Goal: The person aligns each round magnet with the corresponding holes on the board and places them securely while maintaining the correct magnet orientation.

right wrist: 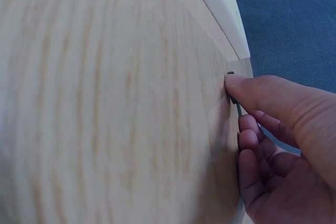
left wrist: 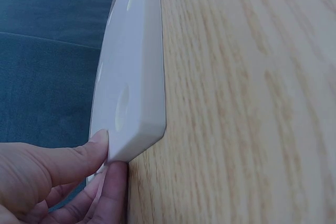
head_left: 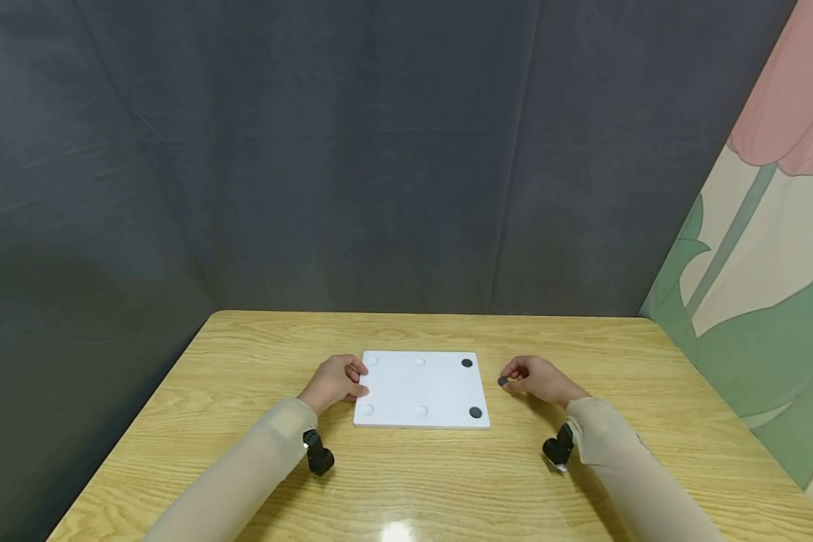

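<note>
A white rectangular board with shallow round recesses lies flat on the table. My left hand grips its left edge. In the left wrist view the thumb rests on top near the corner, and the fingers press against the side. Black discs fill the two recesses on the right: a far disc and a near disc. Just right of the board, my right hand pinches another black disc between thumb and fingers. The right wrist view shows this disc edge-on, close to the tabletop, partly hidden by the thumb.
The wooden table extends around the board on all sides. A dark curtain hangs behind its far edge, and a flower-patterned cloth stands at the right. A black wrist camera sits on the left sleeve, another camera on the right.
</note>
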Available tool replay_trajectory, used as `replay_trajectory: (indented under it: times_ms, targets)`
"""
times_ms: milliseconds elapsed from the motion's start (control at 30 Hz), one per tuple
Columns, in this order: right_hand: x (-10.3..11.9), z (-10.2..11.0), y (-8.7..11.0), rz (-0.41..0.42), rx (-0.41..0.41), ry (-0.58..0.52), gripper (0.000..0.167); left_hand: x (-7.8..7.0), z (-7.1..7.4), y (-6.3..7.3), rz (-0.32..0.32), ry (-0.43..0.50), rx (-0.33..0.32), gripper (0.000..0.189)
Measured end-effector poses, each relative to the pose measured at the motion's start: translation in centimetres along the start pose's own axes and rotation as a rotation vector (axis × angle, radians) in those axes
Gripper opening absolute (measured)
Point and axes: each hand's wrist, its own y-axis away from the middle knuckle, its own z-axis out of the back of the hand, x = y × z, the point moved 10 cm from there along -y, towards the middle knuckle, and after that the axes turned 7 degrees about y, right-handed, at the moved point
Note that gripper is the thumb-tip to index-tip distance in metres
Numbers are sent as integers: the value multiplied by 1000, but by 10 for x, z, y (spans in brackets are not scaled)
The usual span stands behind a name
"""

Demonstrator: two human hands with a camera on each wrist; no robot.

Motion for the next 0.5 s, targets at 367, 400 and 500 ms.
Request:
replay_trajectory:
  times_ms: [367, 400, 500]
  targets:
    - [1, 1, 0, 8, 8, -8, 15, 0, -1, 0, -3, 7, 9, 27]
    - [1, 1, 0, 12, 8, -9, 15, -1, -1, 0, -4, 7, 8, 27]
    - [1, 0, 0, 11, 5, -11, 14, -1, -1, 0, -4, 6, 8, 27]
